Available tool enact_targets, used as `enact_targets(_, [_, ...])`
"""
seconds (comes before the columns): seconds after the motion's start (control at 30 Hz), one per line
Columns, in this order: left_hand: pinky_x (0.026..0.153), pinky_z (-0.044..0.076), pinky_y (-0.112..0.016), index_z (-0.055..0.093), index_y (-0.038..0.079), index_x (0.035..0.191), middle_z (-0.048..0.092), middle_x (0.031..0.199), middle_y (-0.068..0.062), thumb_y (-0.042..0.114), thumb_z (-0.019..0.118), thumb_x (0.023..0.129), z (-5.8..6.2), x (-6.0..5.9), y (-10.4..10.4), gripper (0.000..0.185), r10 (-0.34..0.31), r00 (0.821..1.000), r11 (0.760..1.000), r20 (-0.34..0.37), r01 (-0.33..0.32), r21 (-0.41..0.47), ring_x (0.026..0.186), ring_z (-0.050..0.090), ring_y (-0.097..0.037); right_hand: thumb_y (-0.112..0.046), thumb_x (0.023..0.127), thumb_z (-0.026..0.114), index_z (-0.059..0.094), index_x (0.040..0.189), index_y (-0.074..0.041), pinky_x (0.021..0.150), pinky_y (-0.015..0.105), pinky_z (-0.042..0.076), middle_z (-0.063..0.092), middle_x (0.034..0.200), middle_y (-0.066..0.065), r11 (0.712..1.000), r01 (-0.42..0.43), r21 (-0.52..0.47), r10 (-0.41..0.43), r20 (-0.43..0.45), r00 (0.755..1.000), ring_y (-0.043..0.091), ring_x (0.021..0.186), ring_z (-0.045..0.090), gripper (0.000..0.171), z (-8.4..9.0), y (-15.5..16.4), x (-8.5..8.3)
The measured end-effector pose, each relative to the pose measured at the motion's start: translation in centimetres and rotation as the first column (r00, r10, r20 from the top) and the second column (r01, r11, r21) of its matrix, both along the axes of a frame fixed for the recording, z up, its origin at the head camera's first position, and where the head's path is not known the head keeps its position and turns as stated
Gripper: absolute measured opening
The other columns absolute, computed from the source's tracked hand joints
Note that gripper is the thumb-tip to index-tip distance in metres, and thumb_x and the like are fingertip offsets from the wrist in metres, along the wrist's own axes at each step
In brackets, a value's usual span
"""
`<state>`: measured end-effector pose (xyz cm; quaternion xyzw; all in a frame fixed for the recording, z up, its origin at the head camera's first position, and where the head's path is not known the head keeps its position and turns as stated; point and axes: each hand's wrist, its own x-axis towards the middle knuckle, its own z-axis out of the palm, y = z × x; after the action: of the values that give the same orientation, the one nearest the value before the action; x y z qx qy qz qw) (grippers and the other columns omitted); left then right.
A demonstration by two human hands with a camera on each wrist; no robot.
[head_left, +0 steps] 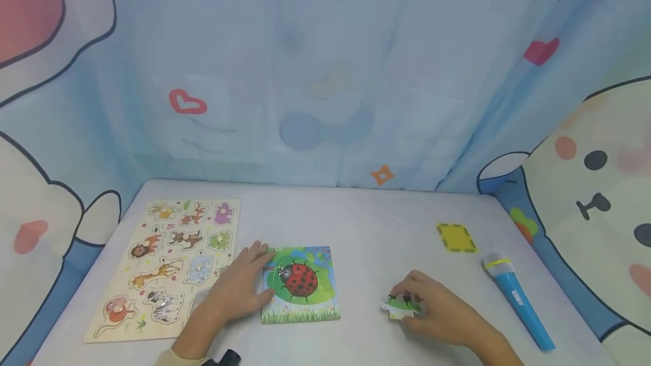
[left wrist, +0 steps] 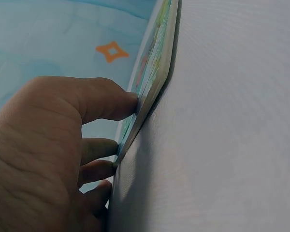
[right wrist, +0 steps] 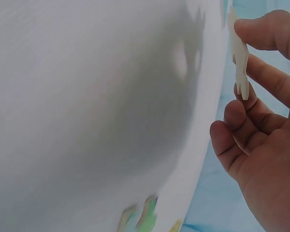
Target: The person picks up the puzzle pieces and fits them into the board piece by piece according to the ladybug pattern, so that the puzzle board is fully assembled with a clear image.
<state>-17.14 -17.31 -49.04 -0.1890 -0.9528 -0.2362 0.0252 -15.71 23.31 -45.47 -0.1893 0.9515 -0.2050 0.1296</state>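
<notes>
A square ladybug puzzle [head_left: 301,284] lies on the table, a red ladybug on green in its picture. At its left side rests my left hand [head_left: 238,284], fingers spread, with thumb and fingertips touching the edge; the left wrist view shows the thumb [left wrist: 108,99] at the board's rim. Off to the right of the puzzle, my right hand [head_left: 437,309] pinches a puzzle piece [head_left: 399,308] with green and black print and a jagged outline. From the right wrist, the piece [right wrist: 239,60] appears edge-on between thumb and fingers, raised over the table.
On the left lies a wooden animal peg board [head_left: 127,275], partly behind my left forearm. A yellow square [head_left: 456,238] and a blue toy microphone [head_left: 524,306] lie to the right. A printed curtain [head_left: 325,72] hangs behind the table [head_left: 356,219].
</notes>
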Motion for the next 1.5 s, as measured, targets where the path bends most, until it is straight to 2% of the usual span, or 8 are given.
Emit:
enact_targets(0.13, [0.118, 0.021, -0.042, 0.05, 0.006, 0.142, 0.04, 0.151, -0.012, 0.034, 0.072, 0.079, 0.1, 0.0, 0.0, 0.073, 0.004, 1.0, 1.0, 0.005, -0.004, 0.0, 0.143, 0.027, -0.031, -0.021, 0.076, 0.081, 0.067, 0.109, -0.032, 0.071, 0.021, 0.051, 0.052, 0.098, -0.016, 0.998, -0.041, -0.038, 0.04, -0.037, 0.998, 0.004, 0.084, 0.05, 0.037, 0.2, -1.2, -0.3])
enact_targets(0.37, [0.118, 0.021, -0.042, 0.049, 0.006, 0.143, 0.039, 0.152, -0.011, 0.034, 0.072, 0.079, 0.0, -0.1, -0.1, 0.073, 0.013, 1.0, 1.0, 0.004, -0.013, -0.015, 0.144, 0.026, -0.029, -0.015, 0.076, 0.078, 0.067, 0.109, -0.03, 0.072, 0.021, 0.05, 0.052, 0.1, -0.014, 0.978, -0.172, -0.118, 0.159, -0.115, 0.981, 0.005, 0.086, 0.05, 0.037, 0.1, -4.1, -1.1])
enact_targets(0.63, [0.118, 0.02, -0.042, 0.049, 0.007, 0.143, 0.039, 0.152, -0.01, 0.034, 0.072, 0.079, 0.0, 0.0, 0.0, 0.073, 0.018, 1.0, 1.0, 0.018, -0.018, -0.007, 0.144, 0.026, -0.028, -0.017, 0.078, 0.077, 0.067, 0.113, -0.028, 0.072, 0.02, 0.049, 0.05, 0.099, -0.014, 0.953, -0.27, -0.134, 0.254, -0.125, 0.959, 0.005, 0.084, 0.049, 0.038, -0.1, -8.0, -1.8])
enact_targets(1.17, [0.118, 0.02, -0.04, 0.049, 0.008, 0.144, 0.039, 0.152, -0.008, 0.037, 0.072, 0.08, -0.2, -0.2, -0.1, 0.074, -0.012, 1.0, 1.0, 0.014, 0.012, -0.001, 0.145, 0.025, -0.027, -0.017, 0.079, 0.075, 0.068, 0.114, -0.021, 0.076, 0.017, 0.048, 0.052, 0.103, -0.013, 0.907, -0.387, -0.164, 0.362, -0.162, 0.918, 0.003, 0.086, 0.051, 0.037, -1.1, -14.2, -2.1])
enact_targets(1.5, [0.118, 0.021, -0.042, 0.049, 0.008, 0.144, 0.039, 0.152, -0.009, 0.037, 0.071, 0.081, 0.1, -0.3, -0.2, 0.073, -0.018, 1.0, 1.0, 0.015, 0.018, 0.004, 0.144, 0.025, -0.028, -0.019, 0.079, 0.075, 0.068, 0.116, -0.025, 0.081, 0.02, 0.051, 0.051, 0.106, -0.015, 0.917, -0.378, -0.129, 0.361, -0.137, 0.922, 0.0, 0.091, 0.052, 0.038, -1.3, -15.9, -2.3])
